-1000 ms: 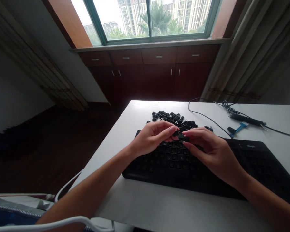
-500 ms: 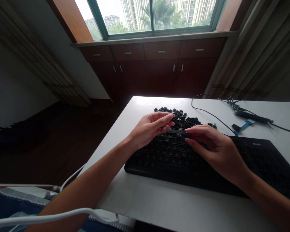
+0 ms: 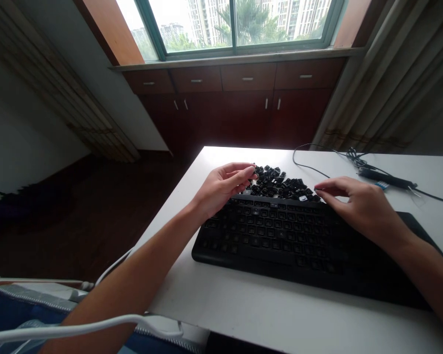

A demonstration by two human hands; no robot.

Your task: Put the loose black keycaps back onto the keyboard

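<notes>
A black keyboard lies on the white table, and most of its key positions look bare of caps. Loose black keycaps are heaped along its back edge. My left hand hovers over the keyboard's back left corner, at the left side of the heap, thumb and fingers pinched together; what lies between the fingertips is too small to make out. Above the keyboard's back edge, right of the heap, my right hand pinches a small dark piece that looks like a keycap.
Behind my right hand lie a black cable, a dark stick-like tool and a partly hidden blue brush. A white cable crosses at the lower left, past the table's left edge. Cabinets stand beyond the table.
My right hand has moved right, away from the middle of the keyboard's back edge. My left hand has shifted slightly left and back, so more of the keyboard and keycap heap shows.
</notes>
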